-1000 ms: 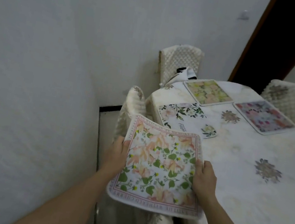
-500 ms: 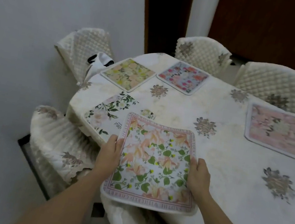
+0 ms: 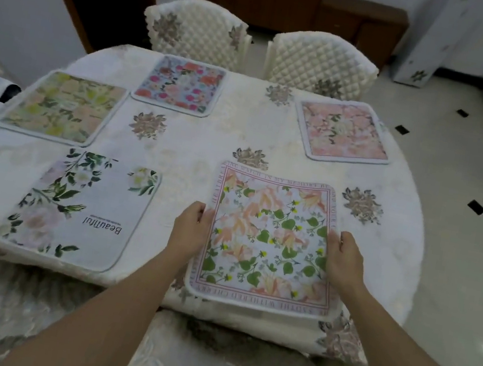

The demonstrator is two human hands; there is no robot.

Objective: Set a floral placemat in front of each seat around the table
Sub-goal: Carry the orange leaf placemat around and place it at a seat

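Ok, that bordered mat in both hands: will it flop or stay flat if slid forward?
Probably fairly stiff: the bordered mat sags little though held only at its sides. Likely light: the left hand and right hand just pinch its edges.

Two quilted chairs (image 3: pixel 196 29) behind table (image 3: pixel 208 144) — pale floor (image 3: pixel 447 251), dark diamonds.

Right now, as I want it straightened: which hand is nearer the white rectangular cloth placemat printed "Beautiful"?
Left. The left hand sits just right of the white Beautiful placemat; the right hand is farther right, across the peach-and-green floral placemat both hands grip.
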